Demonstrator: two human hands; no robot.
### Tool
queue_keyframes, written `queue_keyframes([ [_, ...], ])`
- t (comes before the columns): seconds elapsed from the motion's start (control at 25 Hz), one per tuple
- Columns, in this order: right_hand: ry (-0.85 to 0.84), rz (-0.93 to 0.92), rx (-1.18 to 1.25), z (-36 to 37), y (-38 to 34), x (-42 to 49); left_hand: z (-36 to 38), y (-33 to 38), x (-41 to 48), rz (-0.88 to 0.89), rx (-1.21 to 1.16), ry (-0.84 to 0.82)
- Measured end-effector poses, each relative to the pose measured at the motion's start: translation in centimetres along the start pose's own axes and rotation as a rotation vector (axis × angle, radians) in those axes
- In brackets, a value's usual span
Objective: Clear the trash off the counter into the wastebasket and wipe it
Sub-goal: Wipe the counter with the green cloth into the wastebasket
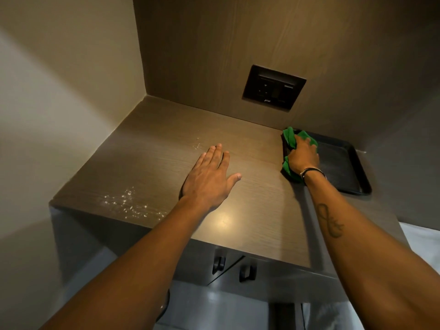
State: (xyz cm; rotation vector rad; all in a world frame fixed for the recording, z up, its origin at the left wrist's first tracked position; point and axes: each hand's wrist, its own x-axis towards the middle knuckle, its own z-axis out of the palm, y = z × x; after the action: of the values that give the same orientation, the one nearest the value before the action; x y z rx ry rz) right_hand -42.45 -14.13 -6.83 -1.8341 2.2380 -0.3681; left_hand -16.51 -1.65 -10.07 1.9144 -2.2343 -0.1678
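Wiping: 2 hands, 1 cloth, 1 tray
Right hand (pixel 302 156) grip pressed down around green cloth (pixel 291 139) at black tray's (pixel 357 167) left edge, surface (pixel 154 144) back-right; left hand (pixel 209 177) spread flat mid-surface; droplets (pixel 128 202) front-left corner

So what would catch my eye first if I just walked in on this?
Probably the bright green cloth, bunched under the right hand on the near-left part of a black tray at the counter's right. Next, the left hand lying flat with fingers spread mid-counter, and glistening wet droplets near the wooden counter's front-left edge.
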Motion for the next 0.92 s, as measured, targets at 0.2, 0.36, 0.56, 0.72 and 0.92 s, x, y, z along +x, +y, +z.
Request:
queue_keyframes([
  [0.2, 0.072, -0.004, 0.053, -0.2, -0.2, -1.2, 0.4, -0.2, 0.1, 0.009, -0.004, -0.007],
  [0.36, 0.111, -0.020, 0.080, -0.1, -0.3, -1.5, 0.4, -0.2, 0.3, 0.019, 0.029, -0.004],
  [0.56, 0.231, -0.057, 0.255, -2.0, -1.8, -4.3, 0.0, -0.1, 0.1, 0.017, 0.008, -0.026],
  [0.72, 0.474, -0.418, 0.384, -4.1, -5.5, -12.6, -3.0, -0.6, -1.8, 0.027, -0.267, 0.034],
  [0.92, 0.326, -0.797, 0.559, 4.0, -7.6, -32.7, -2.2, -6.2, -17.8, -0.125, -0.201, 0.388],
])
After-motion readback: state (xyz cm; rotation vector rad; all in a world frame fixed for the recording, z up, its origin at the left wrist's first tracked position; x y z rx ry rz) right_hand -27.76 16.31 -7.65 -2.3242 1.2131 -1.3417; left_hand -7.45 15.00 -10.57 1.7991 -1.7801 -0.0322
